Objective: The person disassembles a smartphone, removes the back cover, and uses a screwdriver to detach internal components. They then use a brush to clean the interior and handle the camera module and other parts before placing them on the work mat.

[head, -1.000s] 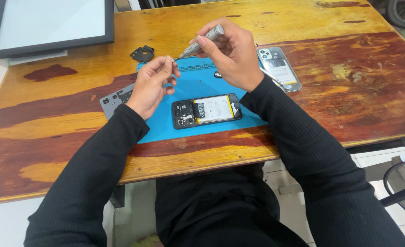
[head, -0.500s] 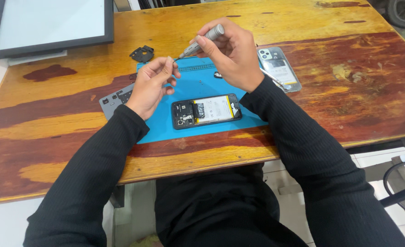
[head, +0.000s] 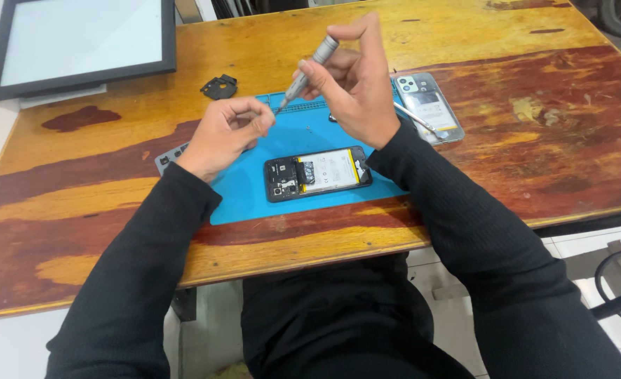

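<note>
The right hand [head: 356, 88] grips a grey screwdriver [head: 309, 68] whose long axis slants down toward 7 o'clock, its tip meeting the pinched fingers of the left hand [head: 225, 133], while the opened phone [head: 317, 173] lies on the blue mat [head: 254, 193] at 6 o'clock, nearer the right hand.

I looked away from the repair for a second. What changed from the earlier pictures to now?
Almost nothing. The right hand keeps its grip on the silver screwdriver, tip by the left hand's pinched fingers. The opened phone stays on the blue mat, the back cover beside it.
</note>
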